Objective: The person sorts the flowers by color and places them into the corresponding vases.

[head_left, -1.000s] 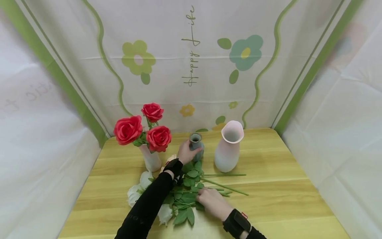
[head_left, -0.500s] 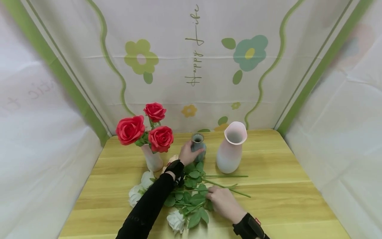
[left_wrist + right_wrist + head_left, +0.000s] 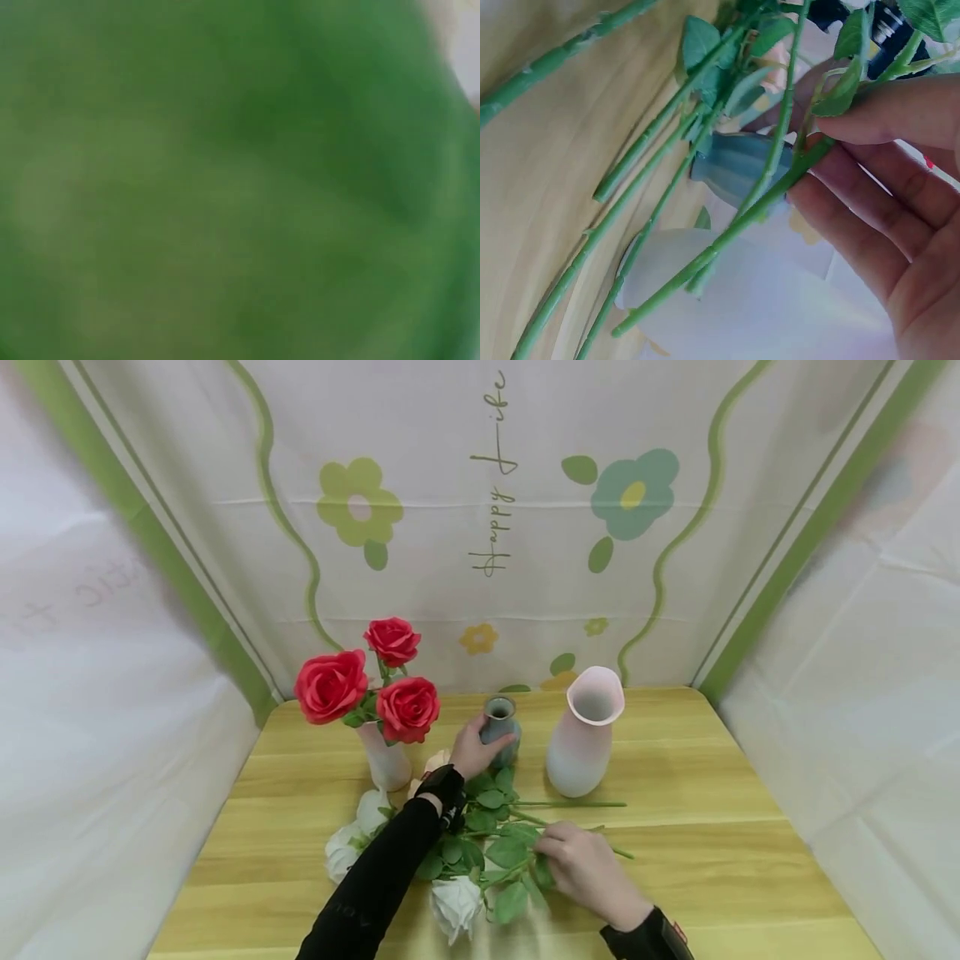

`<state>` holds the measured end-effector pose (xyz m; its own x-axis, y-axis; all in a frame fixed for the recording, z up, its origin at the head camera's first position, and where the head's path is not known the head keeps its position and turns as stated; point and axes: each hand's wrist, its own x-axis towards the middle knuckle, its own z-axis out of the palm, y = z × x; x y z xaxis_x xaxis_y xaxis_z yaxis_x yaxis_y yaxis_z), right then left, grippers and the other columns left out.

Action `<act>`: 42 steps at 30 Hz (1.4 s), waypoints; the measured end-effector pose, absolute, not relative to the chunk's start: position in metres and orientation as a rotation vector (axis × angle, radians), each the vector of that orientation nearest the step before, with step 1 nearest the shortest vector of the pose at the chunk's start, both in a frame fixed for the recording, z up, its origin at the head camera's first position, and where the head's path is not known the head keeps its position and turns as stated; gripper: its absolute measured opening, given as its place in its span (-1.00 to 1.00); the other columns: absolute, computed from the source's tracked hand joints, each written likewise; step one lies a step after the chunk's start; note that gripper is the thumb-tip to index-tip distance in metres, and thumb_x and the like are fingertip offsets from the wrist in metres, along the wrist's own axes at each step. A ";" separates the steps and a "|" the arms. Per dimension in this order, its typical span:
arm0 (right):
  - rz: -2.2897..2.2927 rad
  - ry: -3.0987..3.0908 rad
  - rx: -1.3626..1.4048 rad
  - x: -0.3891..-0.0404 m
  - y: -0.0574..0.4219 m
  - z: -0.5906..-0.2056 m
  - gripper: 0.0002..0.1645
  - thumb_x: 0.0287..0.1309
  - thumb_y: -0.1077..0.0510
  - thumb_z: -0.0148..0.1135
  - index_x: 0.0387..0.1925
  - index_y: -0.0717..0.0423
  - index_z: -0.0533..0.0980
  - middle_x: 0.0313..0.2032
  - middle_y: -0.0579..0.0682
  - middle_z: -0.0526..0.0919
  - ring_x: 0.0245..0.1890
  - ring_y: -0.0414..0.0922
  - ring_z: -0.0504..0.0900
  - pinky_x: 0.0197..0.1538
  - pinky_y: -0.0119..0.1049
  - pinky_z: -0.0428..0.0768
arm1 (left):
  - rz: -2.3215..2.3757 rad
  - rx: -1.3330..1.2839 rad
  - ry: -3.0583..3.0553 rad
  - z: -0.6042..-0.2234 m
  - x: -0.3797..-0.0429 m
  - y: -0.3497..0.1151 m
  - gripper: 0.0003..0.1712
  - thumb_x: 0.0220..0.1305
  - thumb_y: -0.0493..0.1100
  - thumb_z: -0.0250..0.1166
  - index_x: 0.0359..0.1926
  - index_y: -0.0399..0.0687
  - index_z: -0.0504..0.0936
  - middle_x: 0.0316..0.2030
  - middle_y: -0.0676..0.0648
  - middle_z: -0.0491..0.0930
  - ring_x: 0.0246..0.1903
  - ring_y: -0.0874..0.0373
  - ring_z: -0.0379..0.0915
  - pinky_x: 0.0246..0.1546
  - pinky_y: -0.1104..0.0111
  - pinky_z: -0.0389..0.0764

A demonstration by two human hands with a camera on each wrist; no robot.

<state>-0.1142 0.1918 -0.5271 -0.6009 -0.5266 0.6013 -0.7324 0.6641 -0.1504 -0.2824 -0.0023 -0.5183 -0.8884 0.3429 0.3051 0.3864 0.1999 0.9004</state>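
Note:
My left hand (image 3: 474,752) grips a small blue-grey vase (image 3: 506,727) upright near the back of the table, fingers around its left side and thumb across the front. Leaves close to the lens fill the left wrist view with blurred green. My right hand (image 3: 588,868) pinches the green stem of a white rose (image 3: 456,905), whose bloom points left and towards the front edge. In the right wrist view, thumb and fingertips hold this stem (image 3: 705,259), its cut end sticking out beyond them. Beneath my left forearm lie other white roses (image 3: 342,853), partly hidden.
Three red roses (image 3: 332,687) stand in a white vase (image 3: 388,767) at the back left. A tall pink-and-white vase (image 3: 581,750) is right of the small one. Loose stems (image 3: 577,804) lie on the wooden table (image 3: 712,860); a printed cloth (image 3: 427,577) hangs behind.
My right hand has moved right, drawing the white rose and its leaves out from beside my left forearm. The left hand keeps its grip on the small vase; the view has shifted slightly.

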 end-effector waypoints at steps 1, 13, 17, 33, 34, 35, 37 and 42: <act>0.546 -2.351 0.973 -0.114 0.192 -0.526 -0.69 -0.22 0.47 0.34 -0.42 0.04 0.69 -0.36 -0.16 0.63 -0.36 -0.22 0.62 -0.34 -0.42 0.64 | -1.831 -0.714 -2.407 -0.515 -0.280 -0.003 -0.43 0.35 -0.31 0.28 0.33 -0.33 0.36 0.24 -0.35 0.38 0.28 -0.26 0.24 0.31 0.03 0.24; 0.980 -2.279 0.862 -0.107 0.199 -0.516 -0.57 -0.21 0.54 0.42 -0.31 0.02 0.66 -0.26 -0.13 0.66 -0.26 -0.18 0.64 -0.11 -0.45 0.59 | -1.743 -0.660 -2.527 -0.541 -0.301 -0.005 -0.37 0.34 -0.02 0.33 0.36 -0.06 0.39 0.27 -0.14 0.42 0.29 -0.06 0.29 0.28 0.18 0.30; 1.041 -2.190 0.864 -0.109 0.200 -0.515 -0.53 -0.24 0.56 0.39 -0.28 0.04 0.67 -0.25 -0.12 0.68 -0.26 -0.16 0.66 -0.10 -0.47 0.59 | -1.752 -0.632 -2.531 -0.542 -0.302 -0.002 -0.35 0.32 0.01 0.35 0.36 -0.02 0.40 0.27 -0.11 0.42 0.29 -0.04 0.29 0.29 0.19 0.30; 1.299 -2.001 0.749 -0.101 0.199 -0.490 -0.70 0.12 0.41 0.38 -0.09 0.18 0.63 -0.22 0.08 0.69 -0.25 -0.09 0.69 -0.21 -0.43 0.65 | -1.703 -0.751 -2.411 -0.566 -0.311 -0.003 -0.37 0.38 0.08 0.26 0.37 -0.03 0.38 0.27 -0.12 0.42 0.27 -0.06 0.31 0.26 0.20 0.33; 1.321 -1.963 0.753 -0.103 0.200 -0.491 -0.67 0.08 0.47 0.38 -0.10 0.22 0.62 -0.22 0.11 0.68 -0.25 -0.07 0.69 -0.20 -0.42 0.64 | -1.747 -0.741 -2.423 -0.560 -0.307 -0.003 -0.37 0.37 0.01 0.29 0.37 -0.06 0.37 0.28 -0.14 0.40 0.29 -0.07 0.29 0.29 0.20 0.29; 1.354 -1.913 0.778 -0.106 0.202 -0.495 -0.62 0.03 0.54 0.35 -0.08 0.26 0.60 -0.20 0.15 0.68 -0.24 -0.02 0.69 -0.17 -0.36 0.65 | -1.783 -0.739 -2.420 -0.554 -0.303 -0.004 -0.37 0.36 -0.05 0.31 0.38 -0.08 0.37 0.29 -0.17 0.39 0.30 -0.09 0.27 0.30 0.18 0.27; 1.389 -1.876 0.766 -0.120 0.216 -0.530 -0.57 0.04 0.55 0.34 -0.02 0.29 0.58 -0.13 0.16 0.66 -0.17 0.01 0.66 -0.14 -0.32 0.62 | -1.782 -0.732 -2.437 -0.551 -0.302 -0.004 -0.37 0.36 -0.05 0.31 0.38 -0.07 0.36 0.29 -0.15 0.39 0.30 -0.06 0.27 0.30 0.21 0.28; 1.532 -1.899 0.588 -0.148 0.250 -0.616 -0.50 0.14 0.52 0.29 0.14 0.32 0.49 0.03 0.22 0.56 -0.01 0.10 0.59 -0.10 -0.20 0.66 | -1.756 -0.683 -2.489 -0.549 -0.302 -0.004 -0.35 0.34 0.00 0.31 0.38 -0.01 0.37 0.29 -0.09 0.40 0.30 0.02 0.28 0.29 0.28 0.27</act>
